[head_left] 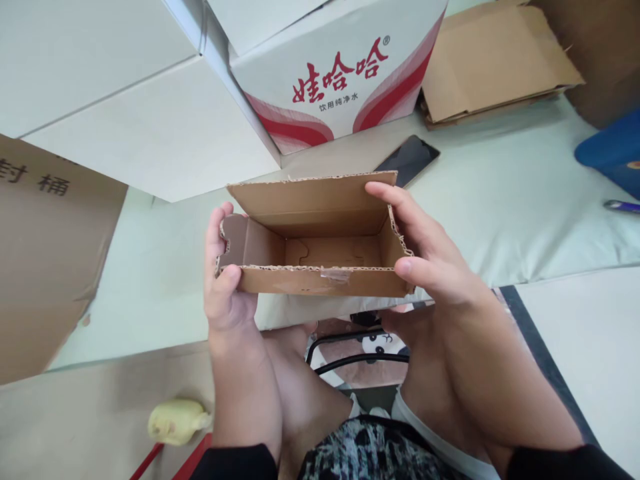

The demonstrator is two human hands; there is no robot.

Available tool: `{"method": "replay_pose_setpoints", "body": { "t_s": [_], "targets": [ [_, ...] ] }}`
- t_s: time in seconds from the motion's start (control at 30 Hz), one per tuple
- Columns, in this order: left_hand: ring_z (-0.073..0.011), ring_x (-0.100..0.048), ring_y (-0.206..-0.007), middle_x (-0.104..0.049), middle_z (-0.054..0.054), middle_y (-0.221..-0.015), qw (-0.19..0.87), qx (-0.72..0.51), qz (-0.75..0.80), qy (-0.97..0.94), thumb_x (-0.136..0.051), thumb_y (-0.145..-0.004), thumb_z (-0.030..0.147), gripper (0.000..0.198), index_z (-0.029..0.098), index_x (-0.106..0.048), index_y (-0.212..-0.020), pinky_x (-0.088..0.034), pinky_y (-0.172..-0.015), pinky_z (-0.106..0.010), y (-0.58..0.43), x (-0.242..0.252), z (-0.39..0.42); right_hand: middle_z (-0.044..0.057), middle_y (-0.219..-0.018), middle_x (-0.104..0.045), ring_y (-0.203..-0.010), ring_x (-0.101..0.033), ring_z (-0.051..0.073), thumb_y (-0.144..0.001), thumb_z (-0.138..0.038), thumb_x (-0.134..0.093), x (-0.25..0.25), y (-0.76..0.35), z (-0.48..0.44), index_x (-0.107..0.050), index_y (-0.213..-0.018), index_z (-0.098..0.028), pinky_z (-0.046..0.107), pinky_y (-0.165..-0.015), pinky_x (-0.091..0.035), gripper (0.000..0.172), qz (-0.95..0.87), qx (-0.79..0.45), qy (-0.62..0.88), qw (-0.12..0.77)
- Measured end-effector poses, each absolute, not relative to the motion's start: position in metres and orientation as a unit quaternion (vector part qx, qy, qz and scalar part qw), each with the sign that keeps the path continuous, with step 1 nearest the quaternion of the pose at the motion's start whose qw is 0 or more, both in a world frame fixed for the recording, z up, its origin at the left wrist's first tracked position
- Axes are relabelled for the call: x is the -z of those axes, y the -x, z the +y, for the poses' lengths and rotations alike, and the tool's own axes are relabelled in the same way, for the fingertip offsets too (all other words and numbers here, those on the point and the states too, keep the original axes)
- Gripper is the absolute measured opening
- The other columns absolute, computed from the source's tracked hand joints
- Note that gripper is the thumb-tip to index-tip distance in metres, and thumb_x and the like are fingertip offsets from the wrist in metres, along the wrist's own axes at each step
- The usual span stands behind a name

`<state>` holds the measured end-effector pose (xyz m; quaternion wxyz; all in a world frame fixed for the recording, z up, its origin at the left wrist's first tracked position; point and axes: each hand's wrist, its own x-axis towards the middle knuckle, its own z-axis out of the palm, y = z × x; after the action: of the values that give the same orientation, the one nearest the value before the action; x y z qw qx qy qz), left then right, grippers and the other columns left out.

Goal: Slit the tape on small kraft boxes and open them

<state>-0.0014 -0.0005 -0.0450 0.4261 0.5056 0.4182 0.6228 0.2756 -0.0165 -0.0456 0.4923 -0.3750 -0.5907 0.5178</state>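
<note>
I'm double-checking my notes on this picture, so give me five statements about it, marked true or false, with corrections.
1. The left hand and the right hand hold opposite ends of the small cardboard box. True.
2. The small cardboard box is closed on top. False: it is open, with a flap raised along its far side.
3. A phone lies beyond the small cardboard box. True.
4. The blue object is at the picture's left edge. False: it is at the right edge.
5. The large lettering on the white carton with red bands is red. True.
</note>
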Motion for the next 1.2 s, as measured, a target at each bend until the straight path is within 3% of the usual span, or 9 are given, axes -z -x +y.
{"method": "replay_pose_setpoints", "body": {
  "t_s": [0.13, 0.27, 0.43, 0.6, 0.73, 0.87, 1.0, 1.2],
  "targets": [
    [-0.0279, -0.059, -0.126, -0.062, -0.001, -0.142, 0.410, -0.651, 0.414, -0.487, -0.067, -0.079, 0.059, 0.050, 0.035, -0.076, -0.122, -0.048, -0.114, -0.043, -0.004, 0.045, -0.002, 0.006, -0.127, -0.062, -0.117, -0.059, 0.031, -0.079, -0.072, -0.069, 0.045, -0.274, -0.018, -0.052, -0.144, -0.038, 0.054, -0.108, -0.050, 0.075, -0.580, -0.522, 0.377, 0.499],
    [-0.0248, -0.061, -0.124, -0.068, -0.002, -0.134, 0.356, -0.672, 0.455, -0.463, -0.067, -0.085, 0.052, 0.039, 0.032, -0.078, -0.118, -0.047, -0.112, -0.041, -0.009, 0.042, -0.005, 0.006, -0.128, -0.062, -0.116, -0.059, 0.031, -0.080, -0.073, -0.066, 0.043, -0.270, -0.019, -0.053, -0.143, -0.038, 0.053, -0.106, -0.052, 0.073, -0.583, -0.507, 0.387, 0.503],
    [-0.0257, -0.063, -0.120, -0.072, -0.001, -0.125, 0.361, -0.666, 0.473, -0.450, -0.080, -0.068, 0.036, 0.042, 0.032, -0.080, -0.110, -0.048, -0.111, -0.041, -0.007, 0.039, -0.005, 0.007, -0.127, -0.061, -0.117, -0.059, 0.031, -0.080, -0.073, -0.066, 0.042, -0.269, -0.020, -0.053, -0.142, -0.037, 0.053, -0.106, -0.052, 0.073, -0.579, -0.508, 0.390, 0.505],
    [-0.0345, -0.055, -0.136, -0.068, -0.004, -0.136, 0.416, -0.656, 0.419, -0.470, -0.073, -0.067, 0.043, 0.055, 0.027, -0.078, -0.119, -0.046, -0.116, -0.047, -0.004, 0.038, -0.007, 0.007, -0.123, -0.061, -0.117, -0.058, 0.031, -0.081, -0.074, -0.064, 0.046, -0.269, -0.019, -0.053, -0.143, -0.038, 0.053, -0.106, -0.051, 0.073, -0.584, -0.497, 0.393, 0.508],
    [-0.0409, -0.037, -0.153, -0.063, -0.007, -0.146, 0.474, -0.591, 0.406, -0.512, -0.071, -0.066, 0.055, 0.068, 0.024, -0.076, -0.127, -0.029, -0.130, -0.050, 0.004, 0.036, -0.009, 0.008, -0.124, -0.057, -0.125, -0.052, 0.034, -0.078, -0.073, -0.068, 0.051, -0.266, -0.016, -0.058, -0.140, -0.035, 0.058, -0.111, -0.046, 0.074, -0.630, -0.421, 0.418, 0.500],
    [-0.0410, -0.026, -0.159, -0.061, -0.008, -0.149, 0.469, -0.527, 0.446, -0.550, -0.070, -0.068, 0.071, 0.065, 0.023, -0.083, -0.110, -0.015, -0.135, -0.049, 0.014, 0.039, -0.009, 0.008, -0.125, -0.055, -0.122, -0.056, 0.030, -0.086, -0.049, -0.070, 0.055, -0.261, -0.013, -0.068, -0.132, -0.032, 0.055, -0.114, -0.044, 0.049, -0.654, -0.382, 0.445, 0.478],
    [-0.0391, -0.031, -0.157, -0.065, -0.009, -0.144, 0.414, -0.515, 0.475, -0.582, -0.065, -0.076, 0.079, 0.064, 0.025, -0.083, -0.107, -0.020, -0.134, -0.053, 0.017, 0.047, -0.008, 0.007, -0.127, -0.056, -0.127, -0.055, 0.030, -0.086, -0.047, -0.072, 0.057, -0.260, -0.012, -0.070, -0.129, -0.034, 0.053, -0.116, -0.044, 0.046, -0.646, -0.397, 0.432, 0.488],
    [-0.0363, -0.046, -0.149, -0.071, -0.010, -0.135, 0.367, -0.525, 0.500, -0.582, -0.071, -0.079, 0.072, 0.053, 0.024, -0.082, -0.099, -0.029, -0.129, -0.056, 0.014, 0.051, -0.006, 0.008, -0.122, -0.060, -0.120, -0.058, 0.028, -0.092, -0.049, -0.065, 0.057, -0.260, -0.010, -0.073, -0.120, -0.033, 0.050, -0.108, -0.048, 0.033, -0.633, -0.400, 0.438, 0.497]
  ]
}}
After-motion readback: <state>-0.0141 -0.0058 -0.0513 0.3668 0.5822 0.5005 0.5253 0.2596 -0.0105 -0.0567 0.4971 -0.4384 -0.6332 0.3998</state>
